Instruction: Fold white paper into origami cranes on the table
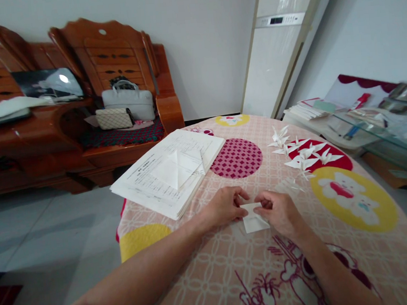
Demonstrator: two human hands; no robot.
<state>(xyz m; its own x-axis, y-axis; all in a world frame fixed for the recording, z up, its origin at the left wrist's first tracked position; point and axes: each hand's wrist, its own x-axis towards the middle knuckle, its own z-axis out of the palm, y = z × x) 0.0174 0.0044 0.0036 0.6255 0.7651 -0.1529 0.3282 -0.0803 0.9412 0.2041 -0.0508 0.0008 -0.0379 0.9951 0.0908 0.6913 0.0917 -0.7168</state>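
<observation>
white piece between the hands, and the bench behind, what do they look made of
The white piece: thin matte paper, judging by its sharp creases, pinched by the left hand and right hand. The bench: likely solid wood with a glossy reddish varnish; carved slots and reflections show.

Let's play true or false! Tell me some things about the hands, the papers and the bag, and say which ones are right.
1. The left hand and the right hand both pinch the small white paper. True.
2. The paper cranes are red. False: they are white, and some lie on a red patch of the cloth.
3. A stack of printed sheets lies on the table, to the left of the hands. True.
4. The white bag stands on the floor. False: it sits on the wooden bench.
</observation>
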